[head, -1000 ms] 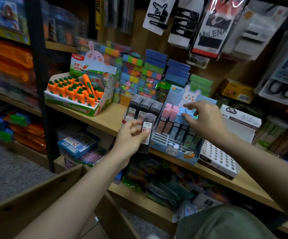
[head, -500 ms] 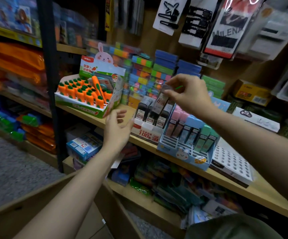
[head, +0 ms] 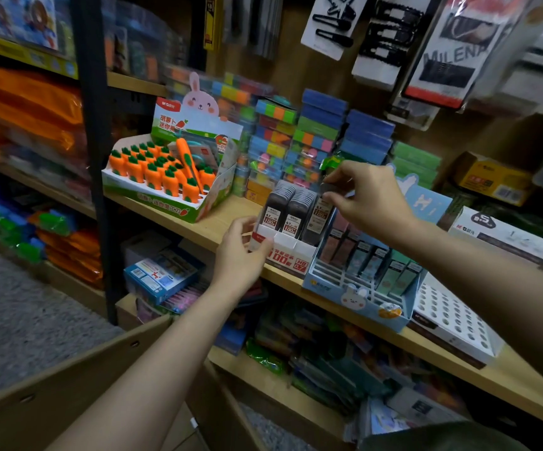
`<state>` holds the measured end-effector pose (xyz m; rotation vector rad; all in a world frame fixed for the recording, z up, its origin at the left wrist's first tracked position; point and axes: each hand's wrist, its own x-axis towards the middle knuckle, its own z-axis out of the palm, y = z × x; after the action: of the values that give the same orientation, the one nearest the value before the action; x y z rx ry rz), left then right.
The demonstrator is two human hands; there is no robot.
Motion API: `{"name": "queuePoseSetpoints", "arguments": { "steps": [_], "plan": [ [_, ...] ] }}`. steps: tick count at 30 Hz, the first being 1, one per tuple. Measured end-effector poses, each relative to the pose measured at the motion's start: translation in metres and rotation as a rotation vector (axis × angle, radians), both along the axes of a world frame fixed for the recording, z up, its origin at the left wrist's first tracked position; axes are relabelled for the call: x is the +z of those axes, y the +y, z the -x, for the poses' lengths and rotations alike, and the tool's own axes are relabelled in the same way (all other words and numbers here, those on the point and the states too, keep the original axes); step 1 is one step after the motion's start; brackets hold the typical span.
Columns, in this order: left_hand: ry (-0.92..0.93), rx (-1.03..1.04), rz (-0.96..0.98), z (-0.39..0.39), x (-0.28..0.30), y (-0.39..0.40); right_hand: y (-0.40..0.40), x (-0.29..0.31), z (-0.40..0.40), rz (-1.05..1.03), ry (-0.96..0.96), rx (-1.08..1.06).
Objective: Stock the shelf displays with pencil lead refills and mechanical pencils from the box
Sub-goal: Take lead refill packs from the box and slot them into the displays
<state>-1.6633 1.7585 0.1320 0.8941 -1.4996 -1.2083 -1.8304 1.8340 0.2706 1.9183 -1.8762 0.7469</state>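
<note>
Change: half a second back my left hand (head: 242, 255) hung loose in front of the shelf; now it holds the front left corner of the white lead refill display (head: 285, 252), thumb on the front panel, fingers round the side.
Right hand: right hand (head: 366, 198) has dropped from above the display to its right-hand column, fingertips pinching the top of a dark lead refill case (head: 320, 213).
Refill position: case is tilted, lower end already in among the third column; top end not yet level with its neighbours.
Meaning: a second ago this case was in my left hand, so the handover is done and the seating step is nearly over. Left hand is probably bracing the display against the push.
Next: press the case home, let go, go back to the cardboard box (head: 68, 385) at lower left.
Neighbours: blue bunny display (head: 361, 294) touches the refill display's right side; carrot display (head: 169, 177) stands apart on the left.
Shelf: wooden shelf (head: 218, 226) carries all three.
</note>
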Motion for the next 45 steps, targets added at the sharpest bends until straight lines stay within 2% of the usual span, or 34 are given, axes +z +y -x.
{"name": "queuePoseSetpoints", "arguments": {
  "steps": [5,17,19,22,25,28,32,35,39,42,45],
  "plan": [
    [0.017,-0.008,-0.032,-0.001,0.001,0.002,-0.003,-0.01,-0.001,-0.025,-0.002,-0.009],
    [-0.039,-0.092,0.016,0.0,-0.009,0.004,-0.002,-0.027,-0.009,-0.117,0.325,-0.23],
    [-0.071,-0.104,0.05,-0.004,-0.01,0.005,0.005,-0.027,-0.01,-0.049,0.274,-0.198],
    [-0.139,-0.099,0.108,-0.018,-0.015,0.01,0.024,-0.031,-0.02,0.131,0.094,0.051],
    [-0.275,-0.096,0.231,-0.042,-0.029,0.02,0.046,-0.064,-0.042,0.049,-0.044,0.278],
    [-0.494,-0.14,0.322,-0.073,-0.053,0.036,0.056,-0.121,-0.064,-0.227,-0.103,0.352],
    [-0.871,-0.236,0.226,-0.133,-0.113,0.072,0.055,-0.206,-0.086,-0.656,-0.163,0.278],
    [-1.115,-0.394,0.108,-0.171,-0.165,0.1,0.051,-0.255,-0.092,-0.847,-0.181,0.235],
    [-1.234,-0.5,0.061,-0.18,-0.226,0.138,0.046,-0.297,-0.098,-0.897,-0.263,0.331],
    [-1.329,-0.569,0.162,-0.171,-0.27,0.159,0.049,-0.321,-0.102,-0.936,-0.374,0.366],
    [-1.447,-0.702,0.25,-0.161,-0.306,0.17,0.054,-0.336,-0.101,-0.878,-0.442,0.358]
  ]
}}
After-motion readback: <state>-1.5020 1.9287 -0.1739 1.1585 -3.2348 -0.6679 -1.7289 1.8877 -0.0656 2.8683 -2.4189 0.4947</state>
